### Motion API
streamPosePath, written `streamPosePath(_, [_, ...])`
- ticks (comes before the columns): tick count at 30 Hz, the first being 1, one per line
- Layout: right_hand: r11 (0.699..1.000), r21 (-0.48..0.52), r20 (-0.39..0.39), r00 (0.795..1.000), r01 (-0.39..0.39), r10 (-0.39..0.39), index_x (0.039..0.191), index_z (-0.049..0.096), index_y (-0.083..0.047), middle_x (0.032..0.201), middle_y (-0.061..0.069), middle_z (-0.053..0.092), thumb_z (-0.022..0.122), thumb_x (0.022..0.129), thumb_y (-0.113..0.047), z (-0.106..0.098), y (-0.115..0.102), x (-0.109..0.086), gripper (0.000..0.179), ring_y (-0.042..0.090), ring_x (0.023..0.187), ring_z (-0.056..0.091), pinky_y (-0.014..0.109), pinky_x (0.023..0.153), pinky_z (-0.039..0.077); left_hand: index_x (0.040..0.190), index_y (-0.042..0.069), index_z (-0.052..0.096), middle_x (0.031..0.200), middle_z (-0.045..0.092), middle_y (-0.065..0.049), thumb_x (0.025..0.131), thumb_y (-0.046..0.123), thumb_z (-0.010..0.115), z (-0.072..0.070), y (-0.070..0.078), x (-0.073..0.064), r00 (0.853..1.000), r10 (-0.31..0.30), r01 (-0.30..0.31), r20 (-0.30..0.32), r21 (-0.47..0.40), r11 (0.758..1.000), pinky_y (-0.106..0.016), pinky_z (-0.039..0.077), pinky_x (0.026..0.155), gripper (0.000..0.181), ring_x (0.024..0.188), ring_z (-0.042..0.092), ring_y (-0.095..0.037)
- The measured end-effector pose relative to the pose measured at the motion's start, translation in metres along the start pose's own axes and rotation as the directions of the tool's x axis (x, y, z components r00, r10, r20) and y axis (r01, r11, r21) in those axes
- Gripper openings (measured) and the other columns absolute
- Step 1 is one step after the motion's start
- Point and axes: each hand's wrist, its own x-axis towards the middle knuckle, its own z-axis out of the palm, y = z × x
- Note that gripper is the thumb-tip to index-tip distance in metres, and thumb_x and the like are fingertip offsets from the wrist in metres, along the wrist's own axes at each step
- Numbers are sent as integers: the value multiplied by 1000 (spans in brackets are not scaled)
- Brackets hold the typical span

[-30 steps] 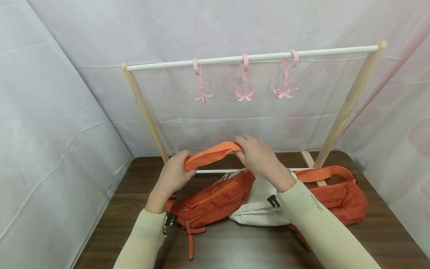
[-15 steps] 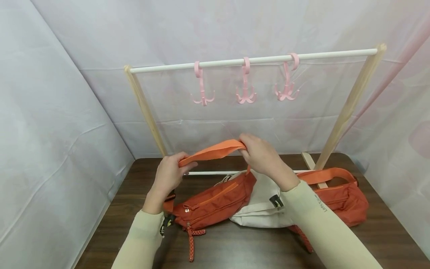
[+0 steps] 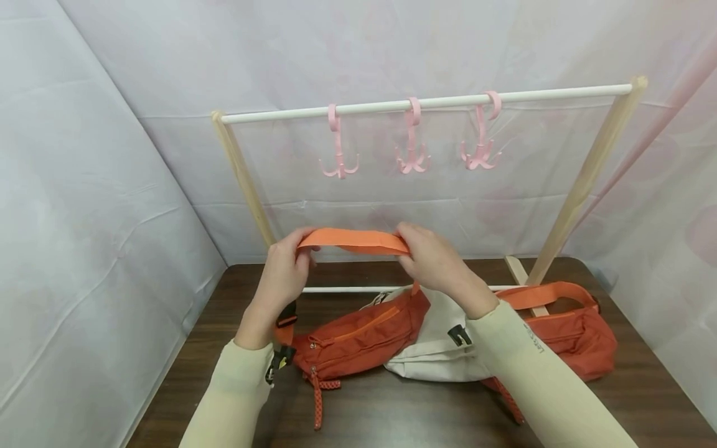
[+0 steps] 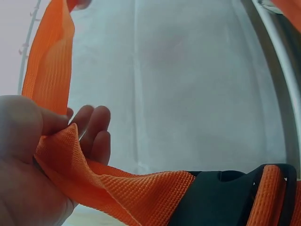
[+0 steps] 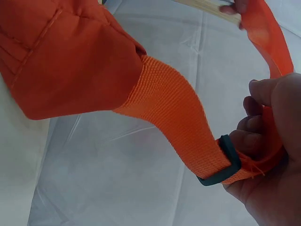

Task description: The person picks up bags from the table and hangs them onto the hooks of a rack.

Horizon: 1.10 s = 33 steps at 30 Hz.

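An orange strap (image 3: 358, 241) is stretched between my two hands above a rust-red waist bag (image 3: 358, 339). My left hand (image 3: 282, 267) pinches the strap's left part between thumb and fingers. In the left wrist view a black side-release buckle (image 4: 211, 197) sits on the webbing below that hand. My right hand (image 3: 434, 258) grips the strap's other end. A dark slider (image 5: 225, 162) shows beside its fingers in the right wrist view, where the webbing runs down to the bag's corner. The bag's lower side is at the table, with checkered zipper pulls (image 3: 317, 398) hanging from its left end.
A cream bag (image 3: 437, 354) and another rust-red bag (image 3: 582, 342) lie to the right, partly behind my right sleeve. Behind them stands a rack with a white top rail (image 3: 370, 107), wooden posts (image 3: 588, 180) and pink hooks (image 3: 411, 149) on the rail. Fabric walls enclose the table (image 3: 185, 386).
My left hand has shifted slightly left and up, regripping the strap, which now runs nearly level instead of sloping. My right hand has barely moved. The head view has shifted slightly.
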Motion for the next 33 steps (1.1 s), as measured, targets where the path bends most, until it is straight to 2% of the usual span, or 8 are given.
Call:
streamPosePath(3, [1000, 15, -10, 1000, 24, -24, 106, 61, -13, 84, 0, 56, 75, 97, -15, 1, -1, 2, 17, 21, 72, 52, 39, 65, 44, 132, 2, 66, 96, 67, -9, 104, -10, 50, -4, 6, 6, 999, 3, -4, -32, -13, 1000, -39, 52, 65, 34, 66, 63, -19])
streamPosePath(8, [996, 73, -18, 999, 47, -46, 107, 58, -14, 83, 0, 54, 80, 95, -20, 1, -3, 6, 27, 21, 72, 52, 39, 65, 44, 125, -3, 67, 108, 69, -16, 106, -4, 55, -8, 14, 15, 995, 35, -34, -91, 10, 999, -43, 50, 73, 23, 74, 59, -26])
streamPosePath(15, [982, 174, -18, 997, 76, -74, 118, 58, -13, 90, -2, 58, 82, 91, -21, 0, -10, 18, 37, 20, 76, 54, 38, 68, 46, 121, -4, 70, 112, 73, -20, 106, -1, 60, -15, 21, 28, 982, 75, -64, -173, 69, 996, -45, 52, 74, 19, 79, 61, -30])
streamPosePath(18, [973, 212, -27, 995, 95, -91, 126, 59, -12, 94, -2, 61, 84, 91, -22, -3, -16, 25, 44, 20, 79, 55, 38, 71, 47, 121, -4, 71, 107, 73, -19, 106, 0, 59, -19, 26, 33, 975, 91, -74, -201, 87, 993, -45, 51, 72, 19, 75, 60, -30])
streamPosePath(21, [969, 225, -24, 995, 100, -97, 133, 58, -13, 97, -2, 62, 85, 92, -25, -7, -23, 31, 51, 19, 82, 56, 39, 73, 47, 118, -2, 71, 93, 71, -15, 106, 0, 59, -23, 30, 38, 969, 98, -78, -227, 93, 993, -42, 49, 67, 17, 67, 58, -27])
streamPosePath(24, [966, 240, -15, 995, 99, -98, 139, 56, -15, 101, -2, 62, 84, 93, -26, -9, -29, 36, 55, 20, 84, 56, 39, 74, 48, 115, -1, 71, 92, 67, -13, 105, -1, 58, -24, 34, 42, 961, 110, -86, -252, 105, 991, -41, 48, 68, 17, 69, 57, -27])
streamPosePath(28, [955, 278, -18, 995, 100, -99, 142, 54, -14, 104, -1, 62, 82, 94, -22, -12, -36, 46, 56, 20, 86, 57, 39, 75, 49, 118, -2, 72, 97, 65, -13, 102, -6, 56, -23, 41, 47, 957, 130, -102, -261, 118, 988, -43, 51, 76, 23, 77, 59, -28])
streamPosePath(33, [936, 327, -56, 992, 128, -116, 137, 57, -10, 106, 1, 66, 84, 93, -17, -13, -44, 63, 53, 21, 87, 60, 39, 77, 51, 127, 0, 71, 102, 66, -12, 101, -10, 53, -22, 49, 55, 961, 134, -105, -244, 128, 986, -44, 53, 79, 32, 76, 61, -26])
